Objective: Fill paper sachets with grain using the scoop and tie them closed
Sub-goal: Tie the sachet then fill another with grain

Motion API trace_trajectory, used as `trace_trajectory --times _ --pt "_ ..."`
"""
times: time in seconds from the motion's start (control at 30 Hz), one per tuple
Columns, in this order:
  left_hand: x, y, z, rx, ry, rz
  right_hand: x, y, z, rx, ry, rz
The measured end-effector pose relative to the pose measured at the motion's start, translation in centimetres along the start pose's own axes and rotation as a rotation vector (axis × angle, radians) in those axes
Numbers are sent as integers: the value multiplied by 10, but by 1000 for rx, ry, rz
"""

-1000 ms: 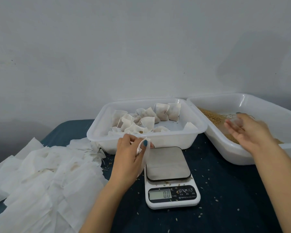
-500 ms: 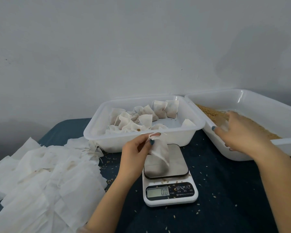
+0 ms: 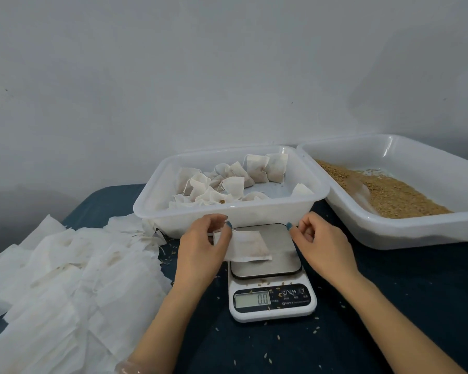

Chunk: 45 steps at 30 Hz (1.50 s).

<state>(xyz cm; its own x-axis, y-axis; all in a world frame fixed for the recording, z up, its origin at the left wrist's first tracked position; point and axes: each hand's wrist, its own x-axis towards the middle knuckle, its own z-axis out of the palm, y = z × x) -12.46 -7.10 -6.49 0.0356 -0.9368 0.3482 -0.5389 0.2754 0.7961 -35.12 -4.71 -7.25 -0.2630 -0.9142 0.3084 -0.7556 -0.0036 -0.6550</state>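
Batch partly done: about a dozen tied sachets (image 3: 229, 184) in middle tub (image 3: 254, 214). Empty sachet (image 3: 247, 245) over scale (image 3: 270, 271), pinched at its mouth by left hand (image 3: 200, 247). Right hand (image 3: 322, 244) loosely curled, holding nothing visible. Large stack of unfilled papers (image 3: 65, 273) remaining at left; grain (image 3: 389, 195) in right tub. Scoop half buried, unclear.

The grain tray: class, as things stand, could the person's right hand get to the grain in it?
Probably yes. The right hand holds nothing that shows, the grain tray beside it is uncovered, and nothing stands between them.

Empty sachet (image 3: 247, 245) in left hand (image 3: 200, 248) above scale (image 3: 270, 276)
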Motion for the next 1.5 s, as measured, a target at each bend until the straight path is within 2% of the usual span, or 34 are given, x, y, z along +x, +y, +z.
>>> trace_trajectory --times 0.17,0.77,0.87,1.0,1.13,1.23,1.33,1.43,1.5 --pt "1 1 -4 -14 34 -27 0 12 2 74 41 12" --pt "3 -5 -8 53 69 -93 -4 16 6 -13 90 -45" --pt "5 -6 -11 123 97 -137 -4 16 6 -15 96 -49" --pt "5 -7 -20 371 118 -156 -4 15 5 -9 102 -65" --pt "2 -5 -22 402 55 -198 -4 15 5 -21 116 -73" --pt "0 1 -20 240 -25 -95 -4 12 4 -1 117 -109" --pt "-4 7 -19 134 -153 117 -3 6 1 151 60 -213" --pt "-8 10 -18 193 -230 336 -2 -2 1 275 -78 -330" --pt "-9 13 -17 263 -203 430 -2 -6 2 246 -171 -378"
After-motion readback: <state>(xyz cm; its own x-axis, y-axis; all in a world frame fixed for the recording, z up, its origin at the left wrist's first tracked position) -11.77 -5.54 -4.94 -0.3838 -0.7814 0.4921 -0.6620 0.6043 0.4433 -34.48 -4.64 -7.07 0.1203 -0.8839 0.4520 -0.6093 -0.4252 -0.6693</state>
